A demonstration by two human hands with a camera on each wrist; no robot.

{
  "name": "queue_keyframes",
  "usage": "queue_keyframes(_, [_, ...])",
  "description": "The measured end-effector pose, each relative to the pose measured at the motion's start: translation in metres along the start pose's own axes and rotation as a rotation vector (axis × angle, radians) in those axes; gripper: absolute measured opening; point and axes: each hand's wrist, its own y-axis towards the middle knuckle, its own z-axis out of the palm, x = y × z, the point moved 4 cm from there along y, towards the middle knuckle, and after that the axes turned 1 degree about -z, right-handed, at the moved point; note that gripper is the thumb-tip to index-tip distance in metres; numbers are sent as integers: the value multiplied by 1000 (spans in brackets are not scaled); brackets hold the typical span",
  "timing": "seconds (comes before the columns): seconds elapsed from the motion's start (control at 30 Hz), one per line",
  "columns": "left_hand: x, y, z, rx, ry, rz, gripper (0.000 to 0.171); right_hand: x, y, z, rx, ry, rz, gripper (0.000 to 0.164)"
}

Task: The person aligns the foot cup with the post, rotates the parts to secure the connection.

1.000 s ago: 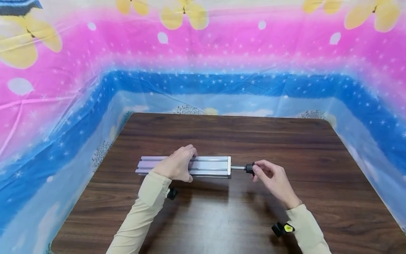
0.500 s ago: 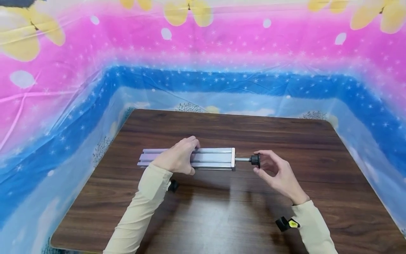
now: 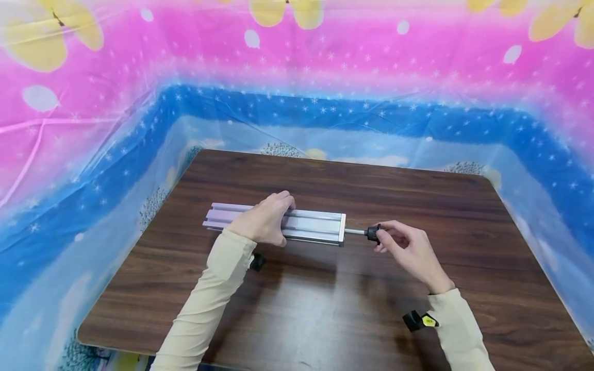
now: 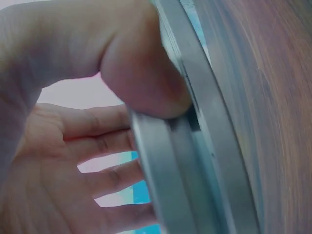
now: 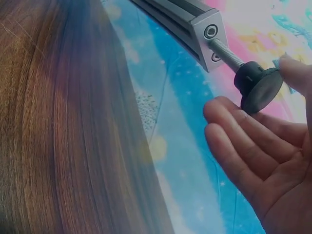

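Wood tabletop (image 3: 394, 190): left hand (image 3: 263, 220) wide around profile (image 3: 316, 225), right hand (image 3: 414, 252) in pinch on knob (image 3: 372, 233).

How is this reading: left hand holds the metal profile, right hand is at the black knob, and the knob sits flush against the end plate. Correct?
Not quite: the black knob stands apart from the end plate, with bare threaded rod between them, as the right wrist view shows. The rest stands.

The profile (image 3: 315, 223) is smooth, satin metal. The threaded rod (image 5: 227, 53) at its right end is bright metal; the knob (image 5: 263, 90) appears matt black plastic. The tabletop (image 3: 297, 288) shows glossy wood grain. The backdrop (image 3: 297, 56) is creased cloth.
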Motion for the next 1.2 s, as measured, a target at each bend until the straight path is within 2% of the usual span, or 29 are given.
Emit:
queue_keyframes(0.13, [2, 4, -2, 4, 4, -4, 62, 4, 3, -3, 0, -10, -26, 43])
queue_keyframes(0.2, [2, 6, -4, 3, -2, -4, 62, 7, 3, -4, 2, 5, -62, 55])
queue_keyframes(0.3, [3, 8, -8, -3, -9, 0, 60, 10, 4, -6, 0, 17, -122, 64])
queue_keyframes(0.4, [3, 9, -12, -4, -11, 10, 59, 14, 6, -8, -13, 18, -177, 67])
queue_keyframes(0.6, [2, 12, -17, -5, -5, 34, 59, 17, 11, -11, -29, 20, -225, 59])
queue_keyframes(0.83, [5, 9, -15, 15, -33, 4, 58, 9, 12, -7, -39, -35, -184, 53])
queue_keyframes(1.1, [9, 1, -1, 13, -75, -5, 57, -2, 5, 4, -28, -32, -66, 33])
queue_keyframes(1.2, [9, -1, 4, 15, -87, -1, 57, -5, 1, 7, -16, -44, -39, 33])
